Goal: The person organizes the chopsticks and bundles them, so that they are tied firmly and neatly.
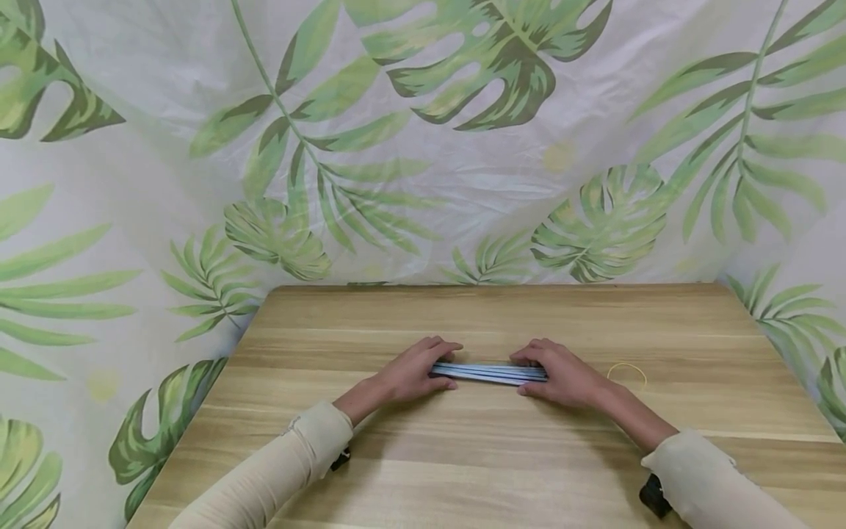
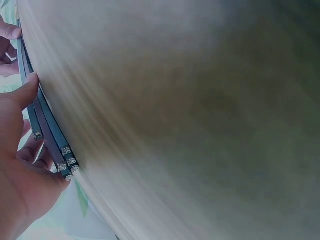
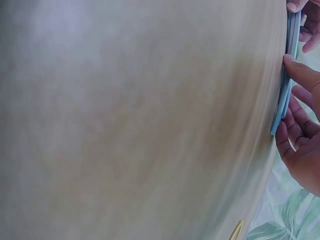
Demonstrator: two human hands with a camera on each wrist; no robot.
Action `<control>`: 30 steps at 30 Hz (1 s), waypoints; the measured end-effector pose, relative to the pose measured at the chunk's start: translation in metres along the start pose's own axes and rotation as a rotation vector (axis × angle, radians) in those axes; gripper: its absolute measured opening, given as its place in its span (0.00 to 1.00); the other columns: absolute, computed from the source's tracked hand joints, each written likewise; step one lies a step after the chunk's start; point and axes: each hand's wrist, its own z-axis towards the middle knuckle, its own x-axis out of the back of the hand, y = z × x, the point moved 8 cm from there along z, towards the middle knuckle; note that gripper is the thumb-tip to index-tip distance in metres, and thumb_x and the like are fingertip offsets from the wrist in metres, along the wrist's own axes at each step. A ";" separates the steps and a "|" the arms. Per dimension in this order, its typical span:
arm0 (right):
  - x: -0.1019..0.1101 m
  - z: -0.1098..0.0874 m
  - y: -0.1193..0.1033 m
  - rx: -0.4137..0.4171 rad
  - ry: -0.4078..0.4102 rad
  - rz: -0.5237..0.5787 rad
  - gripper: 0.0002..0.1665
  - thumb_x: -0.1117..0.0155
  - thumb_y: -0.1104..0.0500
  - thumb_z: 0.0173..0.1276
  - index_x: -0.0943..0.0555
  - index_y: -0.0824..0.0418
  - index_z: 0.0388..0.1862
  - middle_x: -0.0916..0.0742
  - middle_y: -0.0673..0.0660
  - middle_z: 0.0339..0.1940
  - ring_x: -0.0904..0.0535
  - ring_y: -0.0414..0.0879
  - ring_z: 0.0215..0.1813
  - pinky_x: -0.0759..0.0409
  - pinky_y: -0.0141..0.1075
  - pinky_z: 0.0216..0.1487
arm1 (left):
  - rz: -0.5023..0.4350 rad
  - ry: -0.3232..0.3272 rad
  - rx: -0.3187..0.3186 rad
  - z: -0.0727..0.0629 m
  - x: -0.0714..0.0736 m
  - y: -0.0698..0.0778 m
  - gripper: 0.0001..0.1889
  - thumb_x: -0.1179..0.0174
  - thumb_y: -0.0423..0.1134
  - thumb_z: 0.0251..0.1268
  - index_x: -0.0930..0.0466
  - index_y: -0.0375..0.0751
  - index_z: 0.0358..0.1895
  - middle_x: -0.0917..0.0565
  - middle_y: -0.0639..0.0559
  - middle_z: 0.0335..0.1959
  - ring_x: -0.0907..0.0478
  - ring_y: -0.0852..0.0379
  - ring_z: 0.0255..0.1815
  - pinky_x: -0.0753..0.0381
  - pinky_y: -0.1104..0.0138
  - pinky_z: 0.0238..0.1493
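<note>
A bundle of slim blue pencil-like sticks (image 1: 485,373) lies crosswise low over the table, held between both hands. My left hand (image 1: 418,369) grips its left end, thumb on the near side and fingers on the far side. In the left wrist view, several stick ends (image 2: 67,162) show pale speckled tips, and they stand unevenly. My right hand (image 1: 562,373) grips the other end the same way. The right wrist view shows that end of the sticks (image 3: 280,110) as plain blue, between thumb and fingers.
A thin yellow rubber band (image 1: 624,364) lies on the wooden table (image 1: 463,470) just beyond the right wrist. A leaf-printed cloth (image 1: 463,198) hangs behind the table's far edge and at both sides.
</note>
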 end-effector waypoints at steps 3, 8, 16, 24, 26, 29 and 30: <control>0.001 0.000 -0.002 0.017 0.004 0.021 0.24 0.21 0.54 0.70 0.13 0.62 0.60 0.12 0.51 0.47 0.19 0.42 0.47 0.18 0.38 0.50 | 0.006 0.003 -0.003 0.000 0.000 0.001 0.34 0.29 0.48 0.73 0.28 0.43 0.78 0.17 0.53 0.55 0.21 0.56 0.57 0.19 0.55 0.65; 0.001 0.000 -0.003 0.008 -0.006 0.058 0.21 0.22 0.57 0.69 0.13 0.65 0.58 0.12 0.51 0.42 0.18 0.41 0.44 0.19 0.34 0.46 | -0.006 0.006 -0.006 0.000 0.001 0.004 0.36 0.29 0.46 0.74 0.31 0.41 0.79 0.16 0.54 0.51 0.21 0.57 0.53 0.19 0.56 0.64; -0.001 0.000 -0.006 -0.002 -0.032 0.062 0.18 0.22 0.58 0.70 0.12 0.63 0.55 0.11 0.49 0.41 0.18 0.38 0.43 0.16 0.37 0.46 | -0.011 0.003 -0.029 -0.001 0.000 0.011 0.34 0.29 0.43 0.74 0.31 0.39 0.77 0.13 0.54 0.46 0.19 0.58 0.46 0.16 0.58 0.58; -0.002 -0.002 -0.007 0.006 -0.034 0.084 0.16 0.23 0.60 0.70 0.11 0.63 0.54 0.11 0.49 0.40 0.18 0.37 0.42 0.16 0.35 0.44 | 0.022 0.004 -0.019 -0.002 -0.001 0.015 0.24 0.28 0.43 0.73 0.22 0.41 0.66 0.13 0.52 0.47 0.18 0.59 0.47 0.16 0.61 0.55; -0.002 -0.003 -0.007 0.002 -0.031 0.091 0.15 0.24 0.62 0.69 0.11 0.63 0.53 0.12 0.49 0.39 0.19 0.37 0.41 0.17 0.34 0.43 | 0.030 0.000 -0.016 -0.002 -0.001 0.015 0.22 0.28 0.44 0.73 0.20 0.42 0.65 0.14 0.52 0.47 0.18 0.59 0.48 0.16 0.62 0.55; -0.002 -0.003 -0.007 -0.004 -0.033 0.094 0.14 0.27 0.66 0.67 0.11 0.62 0.52 0.12 0.48 0.37 0.20 0.37 0.39 0.20 0.31 0.41 | 0.038 0.000 -0.012 -0.002 -0.001 0.016 0.21 0.29 0.44 0.73 0.19 0.42 0.63 0.14 0.52 0.47 0.19 0.59 0.47 0.17 0.63 0.53; -0.002 -0.003 -0.007 -0.010 -0.033 0.096 0.14 0.28 0.67 0.66 0.10 0.62 0.51 0.12 0.48 0.37 0.20 0.37 0.38 0.20 0.30 0.41 | 0.039 0.001 -0.012 -0.002 -0.001 0.016 0.20 0.29 0.44 0.73 0.18 0.42 0.63 0.14 0.52 0.47 0.19 0.59 0.47 0.17 0.63 0.53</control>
